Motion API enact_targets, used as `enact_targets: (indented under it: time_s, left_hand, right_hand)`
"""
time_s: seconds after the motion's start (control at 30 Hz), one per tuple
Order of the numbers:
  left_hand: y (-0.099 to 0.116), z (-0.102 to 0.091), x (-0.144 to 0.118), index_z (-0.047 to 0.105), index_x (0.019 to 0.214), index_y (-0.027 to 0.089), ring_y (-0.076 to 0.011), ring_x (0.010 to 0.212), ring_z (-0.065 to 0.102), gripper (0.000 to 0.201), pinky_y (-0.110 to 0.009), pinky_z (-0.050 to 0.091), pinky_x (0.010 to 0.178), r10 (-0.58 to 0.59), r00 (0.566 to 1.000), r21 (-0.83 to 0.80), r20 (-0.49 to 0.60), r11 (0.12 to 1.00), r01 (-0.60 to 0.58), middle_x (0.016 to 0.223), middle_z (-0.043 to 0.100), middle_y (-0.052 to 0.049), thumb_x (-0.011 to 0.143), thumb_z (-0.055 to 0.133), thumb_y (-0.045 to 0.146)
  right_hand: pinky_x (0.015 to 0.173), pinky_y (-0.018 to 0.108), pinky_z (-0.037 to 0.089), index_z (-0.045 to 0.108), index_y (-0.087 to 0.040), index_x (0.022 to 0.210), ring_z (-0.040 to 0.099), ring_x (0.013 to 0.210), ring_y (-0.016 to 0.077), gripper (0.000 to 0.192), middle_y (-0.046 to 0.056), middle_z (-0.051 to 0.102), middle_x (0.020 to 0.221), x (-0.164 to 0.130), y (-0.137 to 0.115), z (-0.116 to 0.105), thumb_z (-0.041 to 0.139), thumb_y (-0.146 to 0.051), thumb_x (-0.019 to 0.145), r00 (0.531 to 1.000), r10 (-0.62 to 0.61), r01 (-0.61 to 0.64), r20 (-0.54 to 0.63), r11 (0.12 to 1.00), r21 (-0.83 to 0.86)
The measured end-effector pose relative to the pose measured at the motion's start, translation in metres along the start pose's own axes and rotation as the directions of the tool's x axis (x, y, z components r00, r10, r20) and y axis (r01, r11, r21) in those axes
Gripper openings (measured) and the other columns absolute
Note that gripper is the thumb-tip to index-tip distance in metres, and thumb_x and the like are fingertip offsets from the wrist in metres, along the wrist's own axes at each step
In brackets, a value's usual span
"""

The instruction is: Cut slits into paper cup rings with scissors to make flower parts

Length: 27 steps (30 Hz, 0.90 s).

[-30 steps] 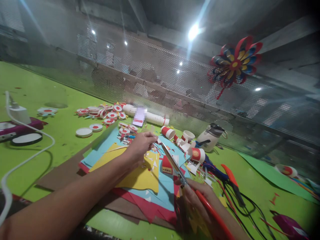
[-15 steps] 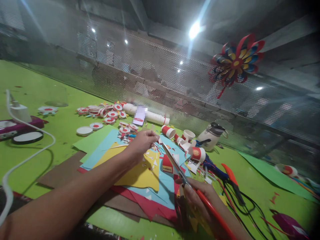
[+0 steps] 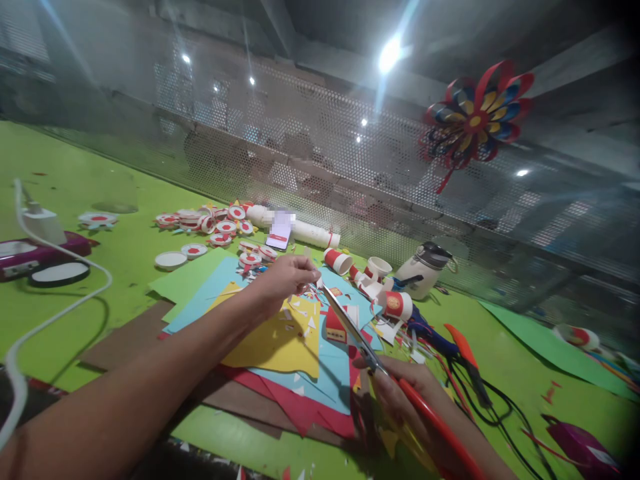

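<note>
your right hand (image 3: 400, 393) is wrapped around the red handles of the scissors (image 3: 360, 333), and the blades run long and straight up and away from that grip, up-left toward your other hand. the tips end right at your left hand (image 3: 285, 277), so the whole tool is basically a line joining the two hands. blades look nearly closed or only a crack apart, hard to say more than that.

your left hand is pinched shut on a small paper scrap (image 3: 306, 288), thumb against fingertips, and that scrap sits just past the scissor tips, on the far end of the blade line from your right grip. it's tiny and partly hidden by the fingers, so i can't tell its shape or colour for sure.

so the piece is at the blade tips, not down near the pivot, and your left hand is by far the nearer one to it.

under both hands is the yellow sheet (image 3: 280, 340) on the blue sheet (image 3: 330, 380), with trimmings scattered on top. paper cups (image 3: 395, 303) stand just right of the blades, well clear of the cutting line.
</note>
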<state>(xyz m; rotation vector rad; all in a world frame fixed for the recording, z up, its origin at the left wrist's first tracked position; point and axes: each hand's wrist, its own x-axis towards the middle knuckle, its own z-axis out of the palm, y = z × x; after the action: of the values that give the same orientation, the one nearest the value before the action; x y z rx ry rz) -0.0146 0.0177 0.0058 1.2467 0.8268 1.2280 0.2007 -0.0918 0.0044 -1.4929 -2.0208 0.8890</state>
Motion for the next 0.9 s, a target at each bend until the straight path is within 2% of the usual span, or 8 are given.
enact_targets:
  time_s: [0.23,0.43,0.57,0.7,0.9]
  left_hand:
    - [0.0005,0.0000,0.0006,0.054,0.054,0.014,-0.0058,0.043,0.032,0.011,-0.024,0.018,0.046,0.000,1.000,0.001,-0.004,1.000,0.000,0.046,0.044,0.003,0.060,0.063,0.017]
    - [0.0007,-0.0004,-0.0001,0.053,0.056,0.013,-0.0050,0.043,0.032,0.011,-0.023,0.017,0.046,-0.007,1.000,0.012,0.009,1.000,0.007,0.049,0.044,0.003,0.061,0.062,0.017]
    - [0.0012,-0.0003,-0.0003,0.053,0.057,0.013,-0.0050,0.043,0.032,0.011,-0.023,0.018,0.046,-0.022,1.000,0.029,0.011,0.999,0.022,0.050,0.046,0.003,0.061,0.062,0.018]
    - [0.0000,-0.0005,0.0005,0.054,0.057,0.013,-0.0055,0.044,0.032,0.010,-0.023,0.018,0.046,-0.017,1.000,0.045,0.012,0.999,0.017,0.049,0.045,0.003,0.061,0.062,0.018]
    - [-0.0025,-0.0009,0.0016,0.055,0.057,0.013,-0.0053,0.044,0.031,0.010,-0.024,0.018,0.047,-0.018,1.000,0.029,0.018,0.999,0.017,0.050,0.045,0.003,0.060,0.063,0.019]
  right_hand:
    - [0.049,0.025,0.029,0.067,-0.012,0.095,0.037,0.052,0.0134,0.052,-0.002,0.039,0.055,0.0014,0.0015,-0.0007,0.041,-0.055,0.082,1.000,-0.021,0.021,0.009,1.000,-0.022]
    - [0.047,0.024,0.023,0.066,-0.012,0.092,0.030,0.048,0.0110,0.054,-0.005,0.029,0.052,0.0000,0.0003,0.0000,0.041,-0.058,0.081,1.000,0.011,-0.011,0.006,1.000,0.005]
    - [0.044,0.023,0.022,0.065,-0.013,0.090,0.030,0.046,0.0101,0.053,-0.005,0.033,0.050,0.0002,0.0015,0.0001,0.041,-0.059,0.082,1.000,0.011,-0.012,0.024,0.999,0.036]
    - [0.044,0.022,0.026,0.066,-0.015,0.087,0.034,0.046,0.0106,0.049,-0.005,0.037,0.049,-0.0009,0.0014,-0.0001,0.043,-0.058,0.081,1.000,-0.001,0.001,0.000,1.000,0.027]
    - [0.041,0.022,0.023,0.064,-0.014,0.087,0.028,0.043,0.0090,0.052,-0.006,0.033,0.047,-0.0018,0.0011,0.0008,0.042,-0.060,0.081,1.000,0.005,-0.006,0.010,0.999,0.052]
